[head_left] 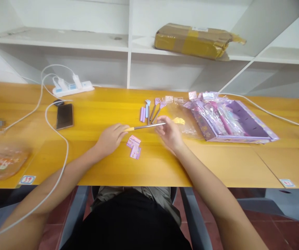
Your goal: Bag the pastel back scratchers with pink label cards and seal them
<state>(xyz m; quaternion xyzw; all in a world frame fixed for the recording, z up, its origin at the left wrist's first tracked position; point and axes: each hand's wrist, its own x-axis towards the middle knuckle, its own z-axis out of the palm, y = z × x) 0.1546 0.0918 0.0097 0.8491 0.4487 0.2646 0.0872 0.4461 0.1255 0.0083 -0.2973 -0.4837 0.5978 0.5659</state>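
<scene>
My left hand (113, 137) is closed on the yellow grip of a telescopic back scratcher rod (146, 126). The metal rod points right, with its bare tip at my right hand (170, 133). That hand is slightly blurred, its fingers loosely curved and apart around the tip; any contact is hard to make out. Just right of it is a yellow hand-shaped scratcher head (178, 121). Beyond the rod lie a blue scratcher (148, 109), two purple scratchers (155, 108) and several loose purple and blue grips (142, 114). Small purple printed cards (134, 147) lie nearer me.
At right, a purple display box (245, 139) holds several wrapped scratchers, with clear plastic bags (188, 128) beside it. A phone (64, 116), power strip (73, 89) and white cable (66, 152) are at left. A taped carton (191, 40) sits on the shelf.
</scene>
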